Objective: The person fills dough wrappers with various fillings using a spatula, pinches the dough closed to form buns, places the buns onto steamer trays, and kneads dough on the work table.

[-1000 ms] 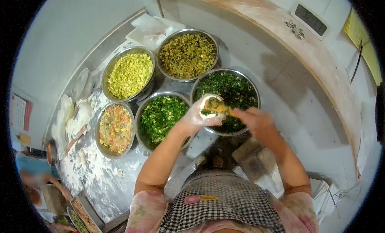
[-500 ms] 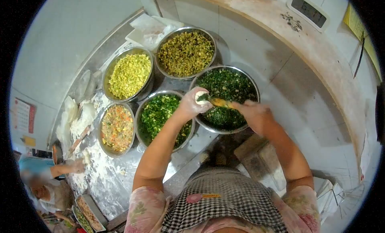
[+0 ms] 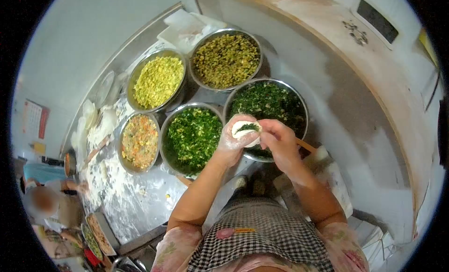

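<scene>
A round piece of white dough (image 3: 251, 140) with dark green filling in its middle lies in my left hand (image 3: 230, 142), whose fingers curl round it. At its right edge, my right hand (image 3: 280, 143) pinches the dough between thumb and fingers. Both hands are over the near part of a steel bowl of dark green chopped filling (image 3: 269, 101). A wooden handle (image 3: 306, 145) sticks out to the right, past my right hand; its other end is hidden.
Left of my hands are bowls of bright green filling (image 3: 194, 138), mixed orange filling (image 3: 139, 142), yellow filling (image 3: 159, 81) and brown-green filling (image 3: 227, 60). Flour and a rolling pin (image 3: 97, 151) lie on the steel table (image 3: 152, 197). A co-worker (image 3: 61, 204) is at lower left.
My right hand has let go of the orange-yellow spatula and now pinches the dough's edge. The wooden handle shows at the bowl's right side. The view has shifted slightly.
</scene>
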{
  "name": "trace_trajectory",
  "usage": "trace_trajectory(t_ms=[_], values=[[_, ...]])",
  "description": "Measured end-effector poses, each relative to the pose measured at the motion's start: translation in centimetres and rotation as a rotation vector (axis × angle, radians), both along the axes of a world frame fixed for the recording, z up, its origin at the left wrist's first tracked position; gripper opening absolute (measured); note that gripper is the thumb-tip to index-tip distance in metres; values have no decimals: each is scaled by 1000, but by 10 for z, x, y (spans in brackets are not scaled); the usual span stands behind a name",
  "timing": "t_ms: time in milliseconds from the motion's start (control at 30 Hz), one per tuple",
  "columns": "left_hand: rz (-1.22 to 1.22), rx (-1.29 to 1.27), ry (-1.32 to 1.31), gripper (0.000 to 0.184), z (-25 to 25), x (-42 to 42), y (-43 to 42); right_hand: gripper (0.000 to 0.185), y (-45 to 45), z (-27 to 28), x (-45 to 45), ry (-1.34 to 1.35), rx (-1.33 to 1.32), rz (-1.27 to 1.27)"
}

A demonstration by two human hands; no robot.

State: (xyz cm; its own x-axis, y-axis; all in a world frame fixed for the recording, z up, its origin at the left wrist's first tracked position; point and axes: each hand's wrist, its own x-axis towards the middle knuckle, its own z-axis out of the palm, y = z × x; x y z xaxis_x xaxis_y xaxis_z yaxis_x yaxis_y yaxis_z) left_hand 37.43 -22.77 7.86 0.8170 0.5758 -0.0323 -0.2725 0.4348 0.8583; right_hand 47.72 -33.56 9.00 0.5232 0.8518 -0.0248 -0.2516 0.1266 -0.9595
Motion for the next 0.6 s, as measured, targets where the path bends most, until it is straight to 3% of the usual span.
trace_trajectory(t_ms=[100, 133, 167, 200, 300, 333, 400, 567, 600], values=[[97, 7, 102, 41, -2, -8, -4, 23, 7, -9, -5, -282, 22, 19], [109, 3, 122, 44, -2, -9, -7, 26, 7, -3, -4, -488, -46, 6], [118, 0, 140, 46, -5, -13, -8, 27, 9, -2, -1, -487, -79, 69], [59, 38, 159, 70, -7, -19, -5, 27, 12, -2, 4, -491, -111, 129], [6, 312, 76, 95, 2, -39, -2, 25, 23, -4, 7, -372, -57, 265], [-2, 285, 47, 100, 10, -45, -2, 24, 25, 5, 5, -329, -69, 325], [29, 348, 107, 99, 6, -60, 1, 24, 29, 17, -9, -291, -113, 431], [177, 543, 358, 94, 4, -105, 7, 20, 37, 25, -58, -534, -38, 444], [142, 537, 306, 95, 4, -117, 6, 18, 37, 26, -68, -584, -31, 461]])
